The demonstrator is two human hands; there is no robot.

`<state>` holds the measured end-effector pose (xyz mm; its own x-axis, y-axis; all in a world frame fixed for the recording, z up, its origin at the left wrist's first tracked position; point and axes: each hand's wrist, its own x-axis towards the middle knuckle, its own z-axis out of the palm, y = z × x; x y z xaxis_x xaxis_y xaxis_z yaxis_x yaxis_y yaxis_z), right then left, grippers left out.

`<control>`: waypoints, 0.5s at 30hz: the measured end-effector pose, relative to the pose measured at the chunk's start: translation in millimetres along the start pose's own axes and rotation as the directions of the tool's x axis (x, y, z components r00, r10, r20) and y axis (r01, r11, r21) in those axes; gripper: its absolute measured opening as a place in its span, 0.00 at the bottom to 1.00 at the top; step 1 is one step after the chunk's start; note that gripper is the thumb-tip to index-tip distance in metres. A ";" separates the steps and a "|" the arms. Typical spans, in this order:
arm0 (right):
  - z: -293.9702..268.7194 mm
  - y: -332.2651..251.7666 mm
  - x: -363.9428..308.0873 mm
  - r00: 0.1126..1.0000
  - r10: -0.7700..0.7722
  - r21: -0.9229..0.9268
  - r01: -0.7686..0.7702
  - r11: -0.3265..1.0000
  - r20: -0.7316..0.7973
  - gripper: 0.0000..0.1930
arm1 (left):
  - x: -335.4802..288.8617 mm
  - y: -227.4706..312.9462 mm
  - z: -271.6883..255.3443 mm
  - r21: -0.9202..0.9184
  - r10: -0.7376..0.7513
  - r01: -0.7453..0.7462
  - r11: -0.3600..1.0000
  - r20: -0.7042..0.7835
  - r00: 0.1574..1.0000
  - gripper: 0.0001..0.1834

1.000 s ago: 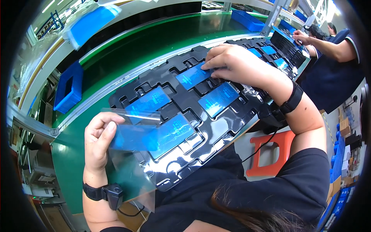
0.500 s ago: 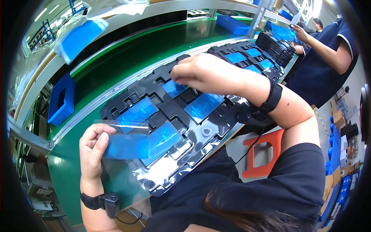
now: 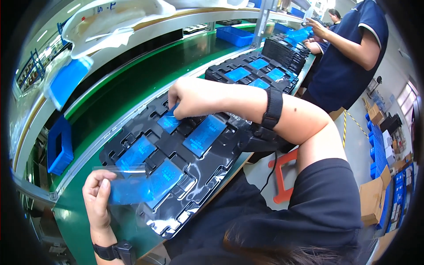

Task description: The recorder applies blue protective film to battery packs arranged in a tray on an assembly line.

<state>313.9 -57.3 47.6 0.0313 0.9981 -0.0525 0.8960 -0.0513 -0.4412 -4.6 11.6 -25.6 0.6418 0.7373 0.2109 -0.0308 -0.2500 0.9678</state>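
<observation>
Film (image 3: pixel 128 191), pinched between the left hand's (image 3: pixel 97 199) thumb and fingers, reaches rightward over part of a near pad (image 3: pixel 168 176) in the tray (image 3: pixel 168 145). Up and to the right, well apart from that hand, the far pad (image 3: pixel 168 122) lies just under the nearer right hand (image 3: pixel 191 98), its long axis slanting up rightward. The right hand's curled fingers meet its upper end; whether they grip it, I cannot tell.

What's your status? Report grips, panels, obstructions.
Left grip: pinching clear film. Right grip: at a blue panel, hold unclear. Near black tray: four panels visible. In the way: film overlapping the nearest panel.
</observation>
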 end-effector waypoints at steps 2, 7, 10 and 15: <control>4.8 -3.4 -3.3 0.993 -0.110 -0.078 0.107 0.991 -0.035 0.13 | -1.6 -2.6 -2.4 -0.008 -0.013 0.013 1.000 -0.018 1.000 0.12; -6.1 -22.4 -30.7 0.859 -0.503 0.263 0.465 0.845 0.096 0.07 | -1.7 2.6 0.3 0.001 0.014 -0.014 1.000 -0.021 1.000 0.12; -22.6 -10.0 -23.2 0.826 -0.485 0.046 0.518 0.854 -0.287 0.09 | -3.3 4.1 -1.1 0.003 -0.007 0.007 1.000 -0.019 1.000 0.12; -30.5 11.7 -12.1 0.968 -0.084 0.305 0.156 0.940 -0.237 0.11 | -1.5 2.2 -1.0 0.039 0.008 -0.007 0.999 -0.012 1.000 0.14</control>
<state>337.5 -68.9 70.3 0.0602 0.9783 0.1983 0.7116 0.0973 -0.6958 -6.4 10.5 -23.7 0.6321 0.7430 0.2201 -0.0054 -0.2798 0.9601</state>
